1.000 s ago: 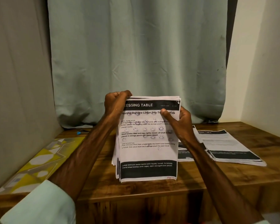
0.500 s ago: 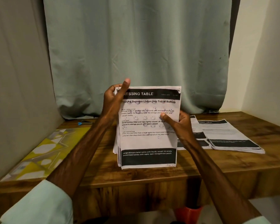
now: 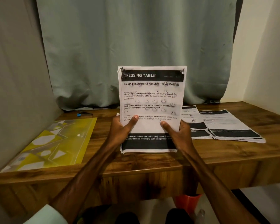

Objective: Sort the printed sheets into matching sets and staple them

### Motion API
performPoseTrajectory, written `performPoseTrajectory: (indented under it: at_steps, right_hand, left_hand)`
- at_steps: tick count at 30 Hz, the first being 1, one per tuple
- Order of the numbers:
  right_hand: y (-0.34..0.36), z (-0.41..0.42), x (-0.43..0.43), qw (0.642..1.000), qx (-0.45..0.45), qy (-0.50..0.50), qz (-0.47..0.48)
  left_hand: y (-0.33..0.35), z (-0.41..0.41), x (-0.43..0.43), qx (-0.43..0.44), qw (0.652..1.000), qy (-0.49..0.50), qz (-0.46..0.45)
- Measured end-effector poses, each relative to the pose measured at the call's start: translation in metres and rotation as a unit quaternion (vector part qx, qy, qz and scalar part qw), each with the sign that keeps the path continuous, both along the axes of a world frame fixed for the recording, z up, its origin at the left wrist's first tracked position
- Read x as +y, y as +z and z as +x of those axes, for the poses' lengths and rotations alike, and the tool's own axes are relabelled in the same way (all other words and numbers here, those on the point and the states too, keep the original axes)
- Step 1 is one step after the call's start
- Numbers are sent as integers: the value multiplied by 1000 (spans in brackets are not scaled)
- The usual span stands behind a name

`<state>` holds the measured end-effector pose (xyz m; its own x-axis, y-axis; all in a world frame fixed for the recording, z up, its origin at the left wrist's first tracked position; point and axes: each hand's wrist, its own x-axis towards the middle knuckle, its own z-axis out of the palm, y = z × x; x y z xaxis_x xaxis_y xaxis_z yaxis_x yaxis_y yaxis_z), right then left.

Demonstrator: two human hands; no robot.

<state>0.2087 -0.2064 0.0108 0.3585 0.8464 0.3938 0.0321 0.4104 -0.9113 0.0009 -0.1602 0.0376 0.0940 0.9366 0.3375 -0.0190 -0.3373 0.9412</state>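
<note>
I hold a stack of printed sheets upright on its bottom edge on the wooden table; the top page is headed "DRESSING TABLE". My left hand grips the stack's lower left side, thumb across the front. My right hand grips the lower right side, thumb also on the front. Two flat piles of printed sheets lie to the right, one pile partly under the other pile. A small blue-tipped stapler lies at the back left.
A yellow patterned plastic folder lies flat on the table's left part. A pale curtain hangs behind the table, with walls close on both sides. An orange-red object stands on the floor under the table's front edge.
My left hand slid from the stack's top left corner down to its lower left side. My right hand shifted lower on the right edge. The stack stands squarer on the table.
</note>
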Motion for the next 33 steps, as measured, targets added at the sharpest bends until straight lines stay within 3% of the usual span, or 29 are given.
performPoseTrajectory:
  at_steps: [4,9,15,19,22,25,27,29,31,33]
  right_hand:
    - [16,2,-5,999,-26,7,38]
    - [-33,6,-8,997,-70,1,-38]
    - [-11,1,-2,990,-109,57,-64]
    - [-16,-4,-9,962,-4,200,-186]
    - [-34,-7,-16,951,-25,212,-226]
    - [-41,-8,-13,955,-24,183,-231]
    - [-40,-9,-11,954,-18,181,-236]
    - [-37,-9,-11,953,-4,188,-239]
    - [-37,-7,-13,951,4,198,-237]
    - [-39,-5,-15,952,5,198,-234]
  left_hand:
    - [10,-1,-6,9,999,3,34]
    - [-46,-8,-14,65,997,-19,-28]
    - [-29,-18,-6,108,991,76,8]
    - [-43,-44,-3,181,976,116,-45]
    - [-69,-59,-19,293,943,154,-36]
    - [-76,-52,-38,452,853,235,110]
    - [-62,-35,-50,437,861,184,185]
    - [-49,-12,-59,427,885,31,184]
    - [-45,8,-60,482,861,-73,147]
    - [-48,17,-51,516,841,-94,134]
